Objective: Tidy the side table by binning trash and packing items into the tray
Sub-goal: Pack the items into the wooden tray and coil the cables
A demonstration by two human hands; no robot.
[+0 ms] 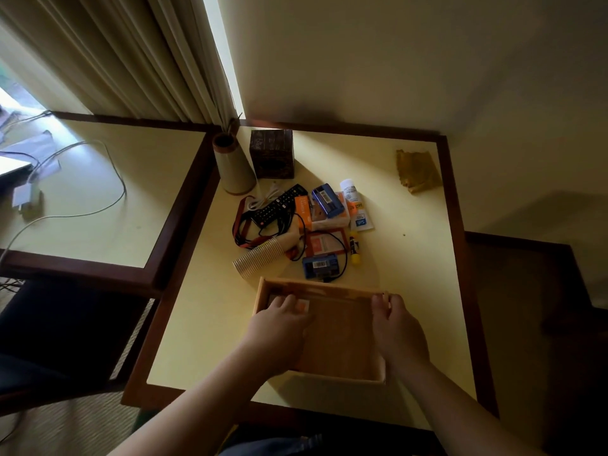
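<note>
A wooden tray [342, 337] sits near the front of the side table [411, 258]. My left hand [279, 327] lies inside its left half, fingers on a small orange and white packet [303, 305]. My right hand [394, 327] grips the tray's right rim near the far corner. Beyond the tray lies a pile: a stack of paper cups [263, 256] on its side, a black remote [279, 207], two blue boxes [328, 199] [320, 265], an orange box [304, 212], a white tube [353, 200], a yellow-capped stick [355, 251] and tangled cables [250, 225].
A cone-shaped vase [232, 166] and a dark carved box [272, 153] stand at the table's back left. A crumpled yellowish wrapper [418, 171] lies at the back right. A second table [98, 199] with cables adjoins on the left. Curtains and a wall close the back.
</note>
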